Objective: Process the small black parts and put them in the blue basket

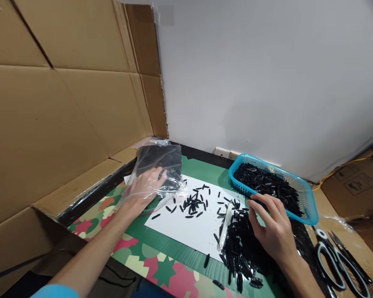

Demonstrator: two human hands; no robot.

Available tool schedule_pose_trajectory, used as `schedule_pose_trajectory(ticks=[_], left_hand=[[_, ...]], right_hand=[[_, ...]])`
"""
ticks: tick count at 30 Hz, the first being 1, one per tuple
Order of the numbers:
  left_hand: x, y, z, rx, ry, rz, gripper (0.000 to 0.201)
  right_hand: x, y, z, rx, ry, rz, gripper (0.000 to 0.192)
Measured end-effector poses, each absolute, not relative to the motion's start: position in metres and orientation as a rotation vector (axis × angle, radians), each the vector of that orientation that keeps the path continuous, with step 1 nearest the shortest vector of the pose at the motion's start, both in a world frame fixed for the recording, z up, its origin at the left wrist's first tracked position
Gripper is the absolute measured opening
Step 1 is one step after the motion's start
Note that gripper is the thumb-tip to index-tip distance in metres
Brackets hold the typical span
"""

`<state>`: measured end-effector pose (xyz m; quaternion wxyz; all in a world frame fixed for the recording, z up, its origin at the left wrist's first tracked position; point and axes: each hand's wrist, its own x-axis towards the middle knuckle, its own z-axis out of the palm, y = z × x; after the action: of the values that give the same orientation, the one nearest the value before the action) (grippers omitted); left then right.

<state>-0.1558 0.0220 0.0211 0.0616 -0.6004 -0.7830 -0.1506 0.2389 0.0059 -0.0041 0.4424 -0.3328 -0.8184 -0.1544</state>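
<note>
My left hand [147, 182] reaches into a clear plastic bag [175, 191], its fingers curled with thumb and forefinger close together. A dark spot shows between those fingertips, but whether it is a held piece I cannot tell. Behind the hand, the bag looks dark inside. Over a heap of short black sticks [239, 244], my right hand [272, 223] hovers with fingers bent and apart, showing nothing held. More black sticks [192, 203] lie scattered on a white sheet [180, 229]. A narrow whitish strip [225, 225] lies between the loose sticks and the heap.
A blue plastic basket [312, 207] full of black pieces stands at the back right, near the wall. Scissors [331, 260] and a pointed metal tool [349, 252] lie at the right. Cardboard [65, 124] walls off the left side. Wall sockets [222, 152] sit behind the table.
</note>
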Motion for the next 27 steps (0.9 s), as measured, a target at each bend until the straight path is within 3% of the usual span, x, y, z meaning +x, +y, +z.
schedule_pose_trajectory(ticks=[7,18,22,27], left_hand=[[-0.134,0.039,0.045,-1.753,-2.494,-0.457,0.041],[-0.143,0.046,0.051,-1.621,-2.799,-0.735,0.041],[-0.14,0.033,0.046,-1.635,-2.816,-0.918,0.03],[-0.136,0.004,0.05,-1.684,-2.924,-1.25,0.045]], right_hand=[[0.237,0.005,-0.003,-0.811,-2.025,-0.391,0.025],[0.238,0.005,-0.009,-0.784,-2.062,-0.347,0.026],[0.238,0.002,-0.006,-0.765,-2.044,-0.32,0.028],[0.234,0.001,-0.005,-0.677,-2.005,-0.283,0.032]])
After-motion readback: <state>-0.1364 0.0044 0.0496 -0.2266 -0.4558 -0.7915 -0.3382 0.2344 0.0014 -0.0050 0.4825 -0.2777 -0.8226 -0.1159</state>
